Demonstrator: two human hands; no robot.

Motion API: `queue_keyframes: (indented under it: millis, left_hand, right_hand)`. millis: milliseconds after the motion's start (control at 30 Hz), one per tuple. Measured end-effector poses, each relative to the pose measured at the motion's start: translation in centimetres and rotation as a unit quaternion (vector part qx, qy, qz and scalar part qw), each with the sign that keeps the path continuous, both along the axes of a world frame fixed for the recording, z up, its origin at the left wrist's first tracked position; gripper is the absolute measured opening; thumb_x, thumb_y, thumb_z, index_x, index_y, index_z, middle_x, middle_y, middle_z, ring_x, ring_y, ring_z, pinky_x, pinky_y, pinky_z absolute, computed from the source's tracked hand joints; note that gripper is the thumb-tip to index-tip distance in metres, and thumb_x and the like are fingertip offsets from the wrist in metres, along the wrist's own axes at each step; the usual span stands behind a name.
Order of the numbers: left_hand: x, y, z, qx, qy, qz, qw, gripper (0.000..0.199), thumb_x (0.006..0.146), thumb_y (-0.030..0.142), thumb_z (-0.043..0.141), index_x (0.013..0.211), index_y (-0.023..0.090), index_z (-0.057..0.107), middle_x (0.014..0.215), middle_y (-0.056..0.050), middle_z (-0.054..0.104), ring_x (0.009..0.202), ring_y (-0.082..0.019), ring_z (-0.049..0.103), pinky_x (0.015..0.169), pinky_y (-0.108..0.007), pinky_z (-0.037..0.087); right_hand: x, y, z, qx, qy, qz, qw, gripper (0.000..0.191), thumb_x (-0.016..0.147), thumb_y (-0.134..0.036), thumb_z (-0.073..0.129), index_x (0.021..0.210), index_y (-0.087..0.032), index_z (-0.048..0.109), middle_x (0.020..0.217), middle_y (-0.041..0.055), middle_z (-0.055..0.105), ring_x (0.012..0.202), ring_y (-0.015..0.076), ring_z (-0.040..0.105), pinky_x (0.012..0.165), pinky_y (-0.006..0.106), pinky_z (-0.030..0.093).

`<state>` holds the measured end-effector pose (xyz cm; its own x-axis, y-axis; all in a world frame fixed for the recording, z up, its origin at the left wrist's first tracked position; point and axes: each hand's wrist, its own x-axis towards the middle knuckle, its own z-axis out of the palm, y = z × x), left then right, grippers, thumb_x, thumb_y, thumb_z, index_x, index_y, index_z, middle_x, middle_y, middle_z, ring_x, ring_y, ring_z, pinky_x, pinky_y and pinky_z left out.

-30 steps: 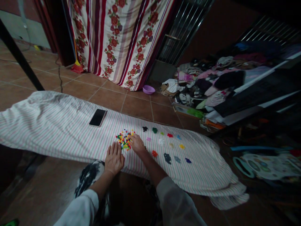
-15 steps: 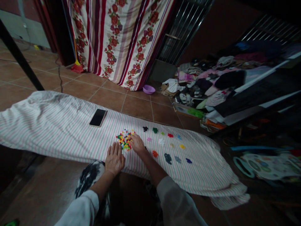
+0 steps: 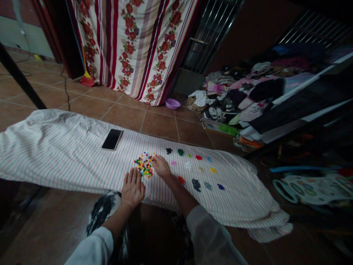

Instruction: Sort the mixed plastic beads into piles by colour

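Observation:
A mixed heap of small multicoloured pieces point(image 3: 143, 164), like beads or tiny bricks, lies on a striped cloth point(image 3: 82, 162). My left hand point(image 3: 132, 187) rests flat on the cloth at the heap's near edge, fingers stretched out. At the heap's right side, my right hand point(image 3: 161, 166) has its fingertips pinched together; whatever is between them is too small to make out. Farther right sit little single-colour piles, among them a dark green pile point(image 3: 180, 152), a red pile point(image 3: 198, 157), a white pile point(image 3: 189, 166), a yellow pile point(image 3: 213, 170) and a dark grey pile point(image 3: 196, 185).
A phone point(image 3: 112, 139) lies on the cloth left of the heap. Beyond are a tiled floor, a purple basin point(image 3: 173, 104), a floral curtain point(image 3: 129, 48) and a broom point(image 3: 87, 79). Clothes point(image 3: 248, 92) are piled at the right, near a play table point(image 3: 311, 189).
My right hand has drawn back slightly from the heap, its fingertips now at the edge. My left hand stays flat in place. The view has shifted a little.

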<state>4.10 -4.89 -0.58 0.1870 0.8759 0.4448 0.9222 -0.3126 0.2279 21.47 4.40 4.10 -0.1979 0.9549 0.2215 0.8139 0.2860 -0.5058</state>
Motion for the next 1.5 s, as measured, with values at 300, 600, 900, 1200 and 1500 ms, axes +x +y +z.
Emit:
queue_keyframes:
  millis: [300,600,900,1200,1500]
  left_hand:
    - [0.0,0.1,-0.5,0.009,0.001,0.0,1.0,0.056,0.084,0.026,0.042,0.136,0.009,0.049,0.143,-0.016,0.048,0.139,-0.029,0.038,0.113,-0.048,0.029]
    - [0.0,0.1,-0.2,0.017,0.028,0.003,0.999,0.053,0.083,0.026,0.042,0.133,0.009,0.053,0.143,-0.015,0.049,0.138,-0.029,0.039,0.113,-0.046,0.03]
    - [0.3,0.0,0.2,-0.007,-0.004,0.011,1.0,0.052,0.085,0.032,0.044,0.13,0.009,0.055,0.144,-0.014,0.048,0.139,-0.028,0.037,0.115,-0.044,0.028]
    - [0.3,0.0,0.1,0.006,0.0,0.009,1.0,0.052,0.085,0.031,0.044,0.13,0.009,0.055,0.142,-0.014,0.05,0.139,-0.028,0.037,0.115,-0.044,0.026]
    - [0.2,0.1,-0.1,0.006,-0.007,0.007,1.0,0.053,0.085,0.033,0.044,0.132,0.009,0.054,0.143,-0.014,0.05,0.139,-0.029,0.037,0.114,-0.044,0.027]
  right_hand:
    - [4.2,3.0,0.8,-0.006,0.0,-0.158,0.987,0.02,0.083,-0.018,0.05,0.094,-0.019,0.067,0.089,0.0035,0.067,0.08,0.015,0.06,0.077,0.025,0.045]
    - [8.0,6.3,1.7,-0.055,-0.093,-0.255,0.961,0.022,0.087,-0.019,0.052,0.098,-0.021,0.071,0.098,0.0061,0.07,0.086,0.0167,0.062,0.076,0.025,0.041]
    - [8.2,8.0,1.0,-0.055,-0.135,-0.245,0.959,0.023,0.088,-0.017,0.052,0.098,-0.022,0.073,0.101,0.0073,0.068,0.093,0.0181,0.061,0.079,0.026,0.041]
    - [8.0,8.1,1.2,-0.073,-0.119,-0.247,0.959,0.028,0.089,-0.013,0.048,0.104,-0.02,0.071,0.106,0.009,0.068,0.096,0.0186,0.062,0.081,0.025,0.041]
    - [7.2,6.2,1.0,-0.019,-0.075,-0.231,0.97,0.03,0.089,-0.013,0.046,0.104,-0.018,0.071,0.104,0.0079,0.069,0.094,0.0183,0.061,0.083,0.026,0.042]
